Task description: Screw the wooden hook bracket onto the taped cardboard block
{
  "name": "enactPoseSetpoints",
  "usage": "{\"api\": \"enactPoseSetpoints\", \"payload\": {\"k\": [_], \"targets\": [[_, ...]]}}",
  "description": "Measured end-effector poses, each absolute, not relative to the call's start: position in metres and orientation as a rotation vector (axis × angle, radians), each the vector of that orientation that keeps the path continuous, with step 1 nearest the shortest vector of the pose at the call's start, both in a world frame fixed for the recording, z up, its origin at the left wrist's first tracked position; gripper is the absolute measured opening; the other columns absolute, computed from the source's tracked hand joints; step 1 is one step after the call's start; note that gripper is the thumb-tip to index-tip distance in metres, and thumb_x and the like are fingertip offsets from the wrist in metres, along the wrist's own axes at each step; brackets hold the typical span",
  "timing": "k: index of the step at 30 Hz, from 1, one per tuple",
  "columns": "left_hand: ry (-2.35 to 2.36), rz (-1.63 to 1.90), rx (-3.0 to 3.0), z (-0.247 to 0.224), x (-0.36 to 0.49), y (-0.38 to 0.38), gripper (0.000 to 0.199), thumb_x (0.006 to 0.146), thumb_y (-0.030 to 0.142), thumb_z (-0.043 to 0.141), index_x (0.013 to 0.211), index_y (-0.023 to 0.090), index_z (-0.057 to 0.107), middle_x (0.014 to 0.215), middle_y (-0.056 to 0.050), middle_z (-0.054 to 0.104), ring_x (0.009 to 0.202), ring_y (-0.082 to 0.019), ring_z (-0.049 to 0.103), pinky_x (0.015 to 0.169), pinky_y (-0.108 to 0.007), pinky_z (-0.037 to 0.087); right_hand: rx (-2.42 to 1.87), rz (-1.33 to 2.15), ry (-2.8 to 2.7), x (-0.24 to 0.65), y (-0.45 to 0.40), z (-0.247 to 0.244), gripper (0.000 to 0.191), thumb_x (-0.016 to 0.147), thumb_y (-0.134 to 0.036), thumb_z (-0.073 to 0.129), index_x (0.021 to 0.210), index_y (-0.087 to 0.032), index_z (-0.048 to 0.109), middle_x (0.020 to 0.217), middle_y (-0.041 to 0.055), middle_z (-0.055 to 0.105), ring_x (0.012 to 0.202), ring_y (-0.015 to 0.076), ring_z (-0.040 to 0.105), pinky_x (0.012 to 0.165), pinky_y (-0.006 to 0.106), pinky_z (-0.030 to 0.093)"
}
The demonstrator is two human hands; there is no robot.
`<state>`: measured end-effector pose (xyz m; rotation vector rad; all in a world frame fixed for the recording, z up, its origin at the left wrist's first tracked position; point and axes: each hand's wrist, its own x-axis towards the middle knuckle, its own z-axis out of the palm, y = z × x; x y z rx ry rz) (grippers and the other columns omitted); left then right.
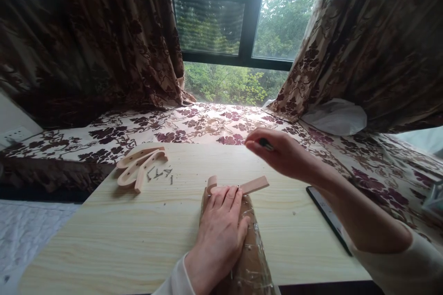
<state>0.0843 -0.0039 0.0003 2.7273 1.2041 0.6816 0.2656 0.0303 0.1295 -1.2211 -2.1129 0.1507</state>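
My left hand (221, 235) lies over a long brown package wrapped in clear film (254, 258), its fingers bent down over a pale wooden hook piece (256, 185) and holding it against the package's far end. Beside my index fingertip a small screw (238, 187) stands up from the wood. My right hand (268, 147) is raised above the table to the right, closed round a small dark-handled tool (266, 143). Most of that tool is hidden in the fist, so its kind does not show.
Several curved wooden hooks (138, 166) with holes lie at the table's far left, with several loose screws (158, 175) beside them. A phone (328, 219) rests at the right edge of the wood-grain table (138, 244). Behind is a flowered ledge (207, 122) with a white plastic bag (335, 116).
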Motion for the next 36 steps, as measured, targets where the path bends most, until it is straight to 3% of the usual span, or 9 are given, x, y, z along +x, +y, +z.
{"api": "enactPoseSetpoints", "payload": {"k": [2, 5, 10, 17, 36], "targets": [[1.21, 0.703, 2.717, -0.001, 0.084, -0.004, 0.048, 0.091, 0.038, 0.046, 0.132, 0.013, 0.047, 0.136, -0.01, 0.05, 0.127, -0.026, 0.041, 0.11, -0.045, 0.031, -1.161, 0.046, -2.012, 0.269, 0.027, 0.143, 0.024, 0.093, -0.031, 0.049, 0.078, -0.016, 0.06, 0.085, 0.0056, 0.063, 0.078, 0.0151, 0.057, 0.072, 0.028, 0.042], [1.212, 0.72, 2.705, -0.002, 0.084, -0.004, 0.048, 0.092, 0.039, 0.045, 0.132, 0.013, 0.048, 0.137, -0.009, 0.05, 0.128, -0.025, 0.04, 0.111, -0.046, 0.03, -1.262, -0.04, -1.892, 0.269, 0.023, 0.143, 0.035, 0.094, -0.035, 0.045, 0.065, -0.018, 0.052, 0.065, -0.0002, 0.051, 0.062, 0.0121, 0.048, 0.06, 0.026, 0.037], [1.201, 0.734, 2.701, -0.001, 0.084, -0.004, 0.047, 0.091, 0.038, 0.047, 0.132, 0.014, 0.048, 0.136, -0.009, 0.051, 0.127, -0.026, 0.041, 0.11, -0.047, 0.031, -1.324, 0.035, -1.766, 0.264, 0.023, 0.111, 0.034, 0.091, -0.039, 0.051, 0.064, -0.018, 0.051, 0.053, -0.0043, 0.047, 0.05, 0.0088, 0.042, 0.051, 0.023, 0.032], [1.197, 0.704, 2.713, 0.0, 0.085, -0.005, 0.049, 0.089, 0.033, 0.049, 0.133, 0.012, 0.046, 0.137, -0.011, 0.049, 0.127, -0.028, 0.04, 0.11, -0.049, 0.03, -1.294, 0.068, -1.818, 0.252, 0.028, 0.09, 0.03, 0.088, -0.035, 0.054, 0.063, -0.018, 0.051, 0.056, -0.0032, 0.05, 0.052, 0.0087, 0.042, 0.054, 0.023, 0.035], [1.173, 0.674, 2.714, 0.002, 0.085, -0.006, 0.05, 0.09, 0.033, 0.049, 0.134, 0.01, 0.044, 0.138, -0.012, 0.048, 0.129, -0.028, 0.038, 0.112, -0.047, 0.026, -1.24, 0.053, -1.987, 0.242, 0.033, 0.091, 0.028, 0.089, -0.027, 0.052, 0.064, -0.018, 0.046, 0.056, -0.0042, 0.046, 0.051, 0.0079, 0.037, 0.054, 0.021, 0.031]]}}
